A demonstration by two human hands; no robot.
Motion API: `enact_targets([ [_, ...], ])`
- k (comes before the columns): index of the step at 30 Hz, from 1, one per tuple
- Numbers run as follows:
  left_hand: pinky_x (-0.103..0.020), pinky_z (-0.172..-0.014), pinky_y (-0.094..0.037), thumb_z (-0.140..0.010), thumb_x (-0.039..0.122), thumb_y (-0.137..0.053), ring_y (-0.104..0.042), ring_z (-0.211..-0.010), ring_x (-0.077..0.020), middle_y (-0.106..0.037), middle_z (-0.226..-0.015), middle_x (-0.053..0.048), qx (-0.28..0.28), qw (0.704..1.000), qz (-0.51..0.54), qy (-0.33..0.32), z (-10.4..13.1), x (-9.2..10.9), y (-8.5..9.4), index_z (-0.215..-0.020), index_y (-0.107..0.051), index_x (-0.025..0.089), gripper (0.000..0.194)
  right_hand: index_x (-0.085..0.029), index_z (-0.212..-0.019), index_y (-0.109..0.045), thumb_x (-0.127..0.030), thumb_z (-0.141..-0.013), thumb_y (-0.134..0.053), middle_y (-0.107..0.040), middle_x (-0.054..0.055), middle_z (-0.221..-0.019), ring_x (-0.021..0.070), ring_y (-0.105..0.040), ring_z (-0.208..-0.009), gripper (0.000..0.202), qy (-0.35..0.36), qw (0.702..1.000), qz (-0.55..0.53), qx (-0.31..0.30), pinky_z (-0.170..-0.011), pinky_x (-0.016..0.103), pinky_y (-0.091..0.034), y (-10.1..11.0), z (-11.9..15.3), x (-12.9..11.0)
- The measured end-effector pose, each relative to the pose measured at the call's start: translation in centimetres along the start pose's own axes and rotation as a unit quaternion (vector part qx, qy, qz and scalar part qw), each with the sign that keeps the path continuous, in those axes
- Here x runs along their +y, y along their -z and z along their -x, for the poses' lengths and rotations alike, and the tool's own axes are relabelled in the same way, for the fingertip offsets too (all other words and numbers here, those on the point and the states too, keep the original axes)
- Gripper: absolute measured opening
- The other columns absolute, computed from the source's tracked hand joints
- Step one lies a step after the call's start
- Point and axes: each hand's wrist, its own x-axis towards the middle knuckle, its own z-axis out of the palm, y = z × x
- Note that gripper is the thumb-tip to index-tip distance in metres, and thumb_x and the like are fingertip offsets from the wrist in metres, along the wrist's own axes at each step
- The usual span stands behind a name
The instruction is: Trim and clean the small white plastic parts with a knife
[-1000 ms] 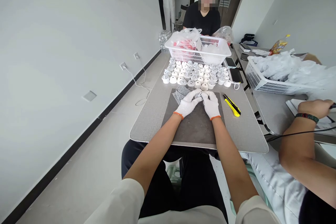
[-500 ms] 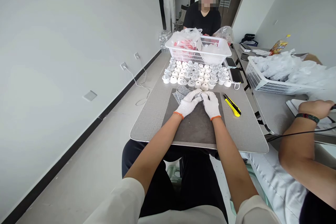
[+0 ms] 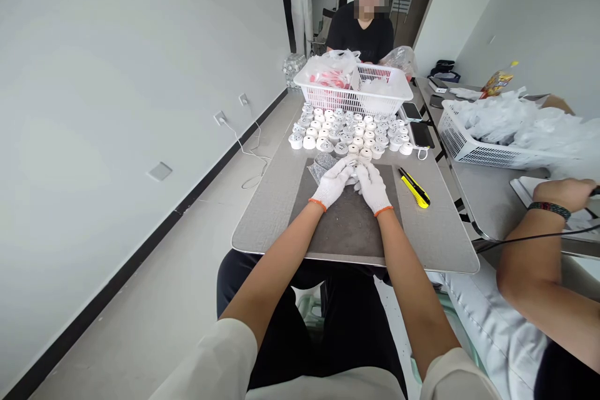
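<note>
My left hand [image 3: 332, 184], in a white knit glove with an orange cuff, closes its fingers on a small white-and-grey piece [image 3: 353, 164]. From the other side my right hand [image 3: 374, 189], gloved the same way, grips that piece too. Fingers cover most of it, so its exact kind cannot be made out. Both hands meet over the far part of a dark mat [image 3: 347, 231]. Beside my left fingers lies a grey speckled sheet [image 3: 319, 167]. Just beyond my fingertips stand rows of small white round pieces [image 3: 309, 142], several with grey printed tops.
A yellow and black utility knife [image 3: 415, 189] lies right of the mat. Behind the rows stands a white basket [image 3: 351, 100] with bagged items. Two phones [image 3: 422, 135] lie at the table's right edge. A co-worker's arm [image 3: 534, 262] is at the right, near another basket [image 3: 487, 153].
My fingers have shifted around the small piece, and the right hand has turned slightly, its fingers curling lower. The table items stay in place.
</note>
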Motion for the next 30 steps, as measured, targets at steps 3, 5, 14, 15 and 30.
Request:
enact_targets([
  [3, -0.038, -0.103, -0.057, -0.095, 0.029, -0.052, -0.068, -0.114, -0.0196, -0.066, -0.137, -0.005, 0.012, 0.999, 0.026, 0.021, -0.2, -0.3, 0.0, -0.144, -0.055, 0.022, 0.050, -0.026, -0.109, -0.076, -0.084, -0.073, -0.054, -0.071, -0.004, -0.117, 0.0399, -0.055, -0.128, 0.071, 0.044, 0.997, 0.048, 0.028, -0.080, 0.045, -0.051, -0.4, -0.3, 0.8],
  [5, -0.038, -0.101, -0.058, -0.094, 0.028, -0.053, -0.069, -0.111, -0.0199, -0.068, -0.132, -0.006, 0.035, 0.998, 0.022, 0.037, -0.4, -0.3, 0.0, -0.141, -0.058, 0.020, 0.048, -0.024, -0.114, -0.074, -0.085, -0.070, -0.057, -0.070, -0.002, -0.119, 0.0405, -0.054, -0.128, 0.077, 0.061, 0.996, 0.061, 0.035, -0.081, 0.045, -0.052, -1.1, -0.2, 0.6],
  [14, -0.037, -0.096, -0.059, -0.093, 0.050, -0.054, -0.066, -0.118, -0.0258, -0.071, -0.128, -0.004, 0.029, 0.999, -0.019, 0.042, -0.2, 0.0, 0.5, -0.126, -0.070, 0.022, 0.047, -0.035, -0.113, -0.073, -0.077, -0.079, -0.052, -0.073, -0.006, -0.110, 0.0380, -0.047, -0.137, 0.058, 0.015, 1.000, -0.003, -0.006, -0.082, 0.049, -0.051, -3.5, 0.6, -1.7],
  [15, -0.036, -0.096, -0.059, -0.092, 0.053, -0.056, -0.064, -0.121, -0.0262, -0.071, -0.128, -0.004, 0.032, 0.998, -0.029, 0.037, -0.2, 0.0, 0.5, -0.124, -0.071, 0.022, 0.047, -0.033, -0.114, -0.073, -0.078, -0.079, -0.048, -0.073, -0.005, -0.110, 0.0386, -0.048, -0.136, 0.062, 0.005, 1.000, -0.004, -0.010, -0.081, 0.050, -0.051, -4.0, 0.6, -2.0],
  [30, -0.022, -0.067, -0.057, -0.097, 0.040, -0.054, -0.069, -0.073, -0.0111, -0.074, -0.093, -0.004, 0.064, 0.996, -0.020, 0.050, -0.5, 0.1, -0.2, -0.113, -0.068, 0.018, 0.030, -0.021, -0.116, -0.071, -0.094, -0.075, -0.040, -0.073, 0.006, -0.074, 0.0214, -0.072, -0.065, 0.089, -0.042, 0.993, -0.106, 0.003, -0.042, 0.026, -0.051, -31.5, -3.0, -4.4],
])
